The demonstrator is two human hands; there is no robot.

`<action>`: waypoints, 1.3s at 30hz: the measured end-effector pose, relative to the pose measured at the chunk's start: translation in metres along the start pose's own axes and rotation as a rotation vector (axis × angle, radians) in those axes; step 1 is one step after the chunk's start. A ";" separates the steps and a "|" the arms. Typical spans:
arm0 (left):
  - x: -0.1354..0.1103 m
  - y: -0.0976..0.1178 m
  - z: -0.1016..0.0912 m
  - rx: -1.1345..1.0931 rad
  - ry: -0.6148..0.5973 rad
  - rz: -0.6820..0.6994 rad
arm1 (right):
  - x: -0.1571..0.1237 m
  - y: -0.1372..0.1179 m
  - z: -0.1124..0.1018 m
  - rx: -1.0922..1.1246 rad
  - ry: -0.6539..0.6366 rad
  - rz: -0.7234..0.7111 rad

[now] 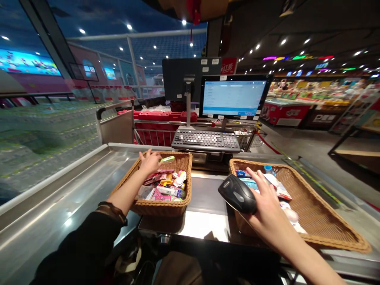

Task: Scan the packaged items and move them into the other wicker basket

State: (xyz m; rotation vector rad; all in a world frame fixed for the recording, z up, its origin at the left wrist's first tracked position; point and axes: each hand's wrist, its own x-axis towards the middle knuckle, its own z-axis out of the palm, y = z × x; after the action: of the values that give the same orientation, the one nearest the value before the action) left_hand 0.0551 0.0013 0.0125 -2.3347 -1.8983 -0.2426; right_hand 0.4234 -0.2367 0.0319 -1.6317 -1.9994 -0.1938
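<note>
My left hand reaches into the left wicker basket, its fingers closed round a small green item above several colourful packets. My right hand grips a black barcode scanner by its handle, held over the near left corner of the right wicker basket. That basket holds a few packets and a blue-capped bottle along its left side.
Behind the baskets stand a black keyboard, a lit till screen and a second monitor seen from the back. A steel counter runs off to the left. Red shopping baskets and a shop floor lie beyond.
</note>
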 end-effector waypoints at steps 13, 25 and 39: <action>-0.073 0.102 -0.046 -0.189 0.407 0.450 | 0.006 -0.030 -0.019 0.057 0.014 -0.035; -0.082 0.144 -0.030 -0.263 0.366 0.546 | -0.017 -0.031 -0.020 0.023 -0.116 0.095; -0.078 0.143 -0.030 -0.262 0.351 0.542 | -0.019 -0.025 -0.020 0.032 -0.072 0.088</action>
State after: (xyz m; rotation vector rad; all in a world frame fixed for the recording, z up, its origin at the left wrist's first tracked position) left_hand 0.1780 -0.1086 0.0267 -2.6386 -1.0839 -0.8105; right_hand 0.4083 -0.2682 0.0447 -1.7243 -1.9686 -0.0712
